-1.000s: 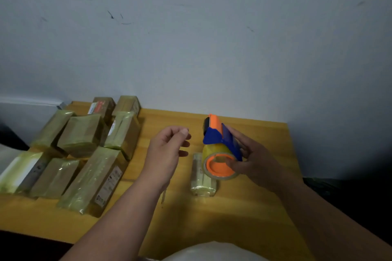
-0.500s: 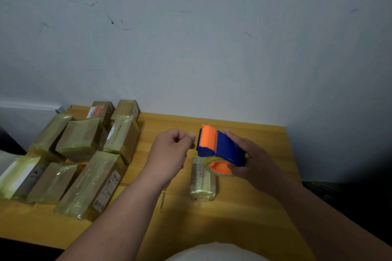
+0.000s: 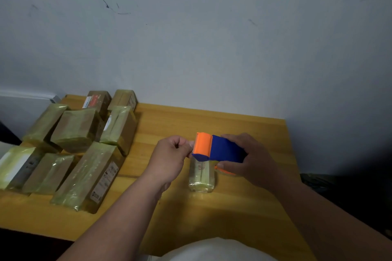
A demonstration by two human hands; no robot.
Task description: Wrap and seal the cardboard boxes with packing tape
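Your right hand [image 3: 252, 161] holds the one tape dispenser [image 3: 216, 147] over a small wrapped box [image 3: 201, 175] on the surface [image 3: 244, 207]; your left hand [image 3: 169, 157] pinches at its orange end. Eight wrapped boxes [image 3: 74, 131] lie left.

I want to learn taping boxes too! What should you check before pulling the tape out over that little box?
1. Right hand holds the tape dispenser firmly: ok, fingers wrap round its blue body.
2. Left hand has the tape end: cannot tell; its fingertips pinch at the orange mouth, but the tape itself is too clear to see.
3. Small box lies flat on the table: ok.
4. Dispenser sits over the small box: ok, above its far end.
5. Room to pull leftward: ok, bare wood lies between the left hand and the wrapped boxes.
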